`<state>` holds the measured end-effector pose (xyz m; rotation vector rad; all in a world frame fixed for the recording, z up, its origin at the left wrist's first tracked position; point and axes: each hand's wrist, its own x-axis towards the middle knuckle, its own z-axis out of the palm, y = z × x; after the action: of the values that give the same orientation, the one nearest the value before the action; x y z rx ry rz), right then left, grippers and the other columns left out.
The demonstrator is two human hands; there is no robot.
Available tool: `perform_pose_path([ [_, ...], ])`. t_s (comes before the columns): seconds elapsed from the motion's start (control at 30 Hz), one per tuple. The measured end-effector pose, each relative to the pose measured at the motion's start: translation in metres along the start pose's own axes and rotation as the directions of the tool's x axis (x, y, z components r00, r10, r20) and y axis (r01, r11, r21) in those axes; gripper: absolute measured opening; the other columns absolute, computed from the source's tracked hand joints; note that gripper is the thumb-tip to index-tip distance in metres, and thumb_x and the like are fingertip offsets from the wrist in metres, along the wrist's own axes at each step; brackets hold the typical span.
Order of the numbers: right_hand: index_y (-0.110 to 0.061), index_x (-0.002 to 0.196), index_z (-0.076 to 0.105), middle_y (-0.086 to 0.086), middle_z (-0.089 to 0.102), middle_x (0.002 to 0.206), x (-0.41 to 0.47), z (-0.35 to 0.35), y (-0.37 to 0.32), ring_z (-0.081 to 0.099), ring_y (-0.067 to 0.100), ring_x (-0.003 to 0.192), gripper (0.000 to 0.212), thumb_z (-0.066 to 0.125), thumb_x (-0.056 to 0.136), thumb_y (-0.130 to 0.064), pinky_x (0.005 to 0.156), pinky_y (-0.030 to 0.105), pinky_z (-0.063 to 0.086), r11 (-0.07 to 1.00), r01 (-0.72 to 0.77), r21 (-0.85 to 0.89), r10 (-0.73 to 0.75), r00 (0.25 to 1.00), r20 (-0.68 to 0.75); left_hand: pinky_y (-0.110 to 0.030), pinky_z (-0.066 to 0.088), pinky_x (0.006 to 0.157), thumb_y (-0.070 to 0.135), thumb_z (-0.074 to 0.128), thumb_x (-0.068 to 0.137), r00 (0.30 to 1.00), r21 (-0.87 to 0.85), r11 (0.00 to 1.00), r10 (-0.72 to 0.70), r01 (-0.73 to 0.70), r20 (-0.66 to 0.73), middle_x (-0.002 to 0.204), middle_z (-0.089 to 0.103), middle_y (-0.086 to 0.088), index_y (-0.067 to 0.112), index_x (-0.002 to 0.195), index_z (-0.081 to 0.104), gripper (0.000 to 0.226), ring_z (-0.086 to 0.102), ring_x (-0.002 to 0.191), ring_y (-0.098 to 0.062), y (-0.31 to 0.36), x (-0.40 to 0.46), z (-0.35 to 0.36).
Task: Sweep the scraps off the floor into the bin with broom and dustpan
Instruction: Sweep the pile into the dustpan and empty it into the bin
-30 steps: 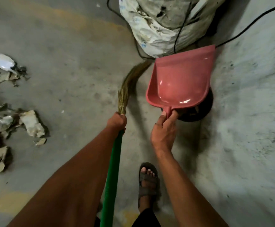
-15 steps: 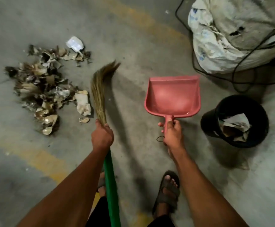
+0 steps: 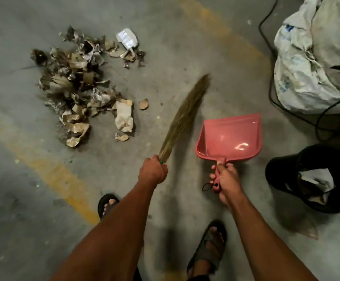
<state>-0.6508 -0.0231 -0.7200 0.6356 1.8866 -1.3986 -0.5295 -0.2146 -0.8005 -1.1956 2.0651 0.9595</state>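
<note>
On the grey concrete floor [image 3: 185,47], to the person's left, the scraps [image 3: 80,88] lie in a loose pile, well apart from the black bin [image 3: 282,179] at the right. The left hand [image 3: 152,172] clenches the broom [image 3: 185,114], its bristles blurred beside the pile. The right hand [image 3: 226,180] grasps the handle of the pink dustpan [image 3: 231,136], near the bin.

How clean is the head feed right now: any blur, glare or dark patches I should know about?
Head view: broom bristles smeared by motion blur; scraps fairly sharp; a glare spot on the dustpan floor; the bin interior mostly dark, pale paper showing; corners dim, and the wide lens bends the edges.
</note>
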Motion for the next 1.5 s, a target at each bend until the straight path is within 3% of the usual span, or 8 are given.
perform_pose_path([
  [0.27, -0.019, 0.101, 0.047, -0.001, 0.043, 0.058, -0.017, 0.094, 0.061, 0.036, 0.006, 0.036, 0.032, 0.037, 0.112, -0.047, 0.037, 0.014, 0.022, 0.974, -0.094, -0.206, 0.11, 0.992, 0.068, -0.053, 0.051, 0.092, 0.045, 0.053, 0.103, 0.953, -0.021, 0.974, -0.225, 0.225, -0.202, 0.124, 0.053, -0.022, 0.014, 0.132, 0.049, 0.042, 0.06, 0.113, -0.047, -0.136, 0.032, -0.094],
  [0.4, -0.021, 0.097, 0.046, 0.0, 0.044, 0.06, -0.032, 0.143, 0.068, 0.037, 0.005, 0.037, 0.032, 0.035, 0.112, -0.047, 0.037, 0.015, 0.024, 0.958, -0.084, -0.274, 0.113, 0.989, 0.093, -0.053, 0.05, 0.085, 0.042, 0.049, 0.107, 0.942, -0.044, 0.995, -0.097, 0.088, -0.322, 0.124, 0.053, -0.022, 0.013, 0.133, 0.045, 0.04, 0.059, 0.107, -0.049, -0.171, 0.025, -0.13],
  [0.53, -0.022, 0.097, 0.045, -0.001, 0.047, 0.068, -0.043, 0.175, 0.064, 0.039, 0.007, 0.043, 0.03, 0.037, 0.112, -0.046, 0.037, 0.017, 0.027, 0.958, -0.036, -0.285, 0.067, 0.993, 0.098, -0.04, 0.044, 0.071, 0.042, 0.049, 0.108, 0.922, -0.096, 0.985, 0.096, -0.141, -0.374, 0.111, 0.063, -0.018, 0.014, 0.135, 0.043, 0.039, 0.062, 0.092, -0.04, -0.189, 0.003, -0.14],
  [0.77, -0.016, 0.107, 0.05, 0.007, 0.05, 0.076, -0.032, 0.182, 0.064, 0.042, 0.016, 0.047, 0.032, 0.036, 0.11, -0.044, 0.033, 0.016, 0.03, 0.922, -0.076, -0.379, 0.064, 0.997, -0.043, -0.042, 0.046, 0.061, 0.055, 0.044, 0.107, 0.967, -0.08, 0.971, 0.21, -0.223, -0.141, 0.077, 0.057, -0.002, 0.025, 0.122, 0.043, 0.033, 0.062, 0.075, -0.035, -0.23, -0.027, -0.108],
  [0.93, -0.015, 0.104, 0.05, 0.006, 0.048, 0.071, -0.02, 0.178, 0.085, 0.042, 0.016, 0.044, 0.035, 0.035, 0.109, -0.046, 0.035, 0.016, 0.03, 0.901, -0.114, -0.418, 0.09, 0.993, -0.078, -0.041, 0.051, 0.065, 0.061, 0.038, 0.106, 0.998, 0.117, 0.991, 0.052, -0.057, 0.044, 0.084, 0.058, -0.01, 0.025, 0.122, 0.042, 0.04, 0.059, 0.074, -0.035, -0.275, -0.009, -0.088],
  [1.03, -0.016, 0.105, 0.049, 0.005, 0.048, 0.071, -0.022, 0.185, 0.102, 0.04, 0.014, 0.043, 0.032, 0.035, 0.11, -0.044, 0.034, 0.017, 0.029, 0.887, -0.119, -0.446, 0.104, 0.993, -0.06, -0.047, 0.057, 0.072, 0.061, 0.037, 0.105, 0.999, 0.137, 0.989, -0.051, 0.052, -0.012, 0.088, 0.057, -0.012, 0.026, 0.123, 0.041, 0.04, 0.061, 0.078, -0.037, -0.29, 0.016, -0.102],
  [1.23, -0.016, 0.111, 0.048, 0.007, 0.053, 0.082, -0.038, 0.224, 0.126, 0.043, 0.013, 0.045, 0.029, 0.039, 0.111, -0.043, 0.033, 0.017, 0.029, 0.875, -0.14, -0.464, 0.159, 0.987, 0.003, -0.044, 0.047, 0.075, 0.057, 0.04, 0.106, 0.973, 0.246, 0.958, -0.093, 0.145, -0.21, 0.114, 0.065, -0.02, 0.025, 0.136, 0.043, 0.044, 0.066, 0.101, -0.044, -0.292, 0.067, -0.172],
  [1.5, -0.008, 0.12, 0.049, 0.008, 0.052, 0.082, -0.059, 0.289, 0.1, 0.042, 0.012, 0.045, 0.036, 0.038, 0.112, -0.041, 0.034, 0.017, 0.029, 0.875, -0.082, -0.477, 0.164, 0.977, 0.133, -0.043, 0.046, 0.064, 0.06, 0.04, 0.105, 0.928, 0.095, 0.995, 0.04, -0.005, -0.37, 0.088, 0.062, -0.022, 0.022, 0.129, 0.041, 0.045, 0.064, 0.084, -0.047, -0.292, 0.095, -0.245],
])
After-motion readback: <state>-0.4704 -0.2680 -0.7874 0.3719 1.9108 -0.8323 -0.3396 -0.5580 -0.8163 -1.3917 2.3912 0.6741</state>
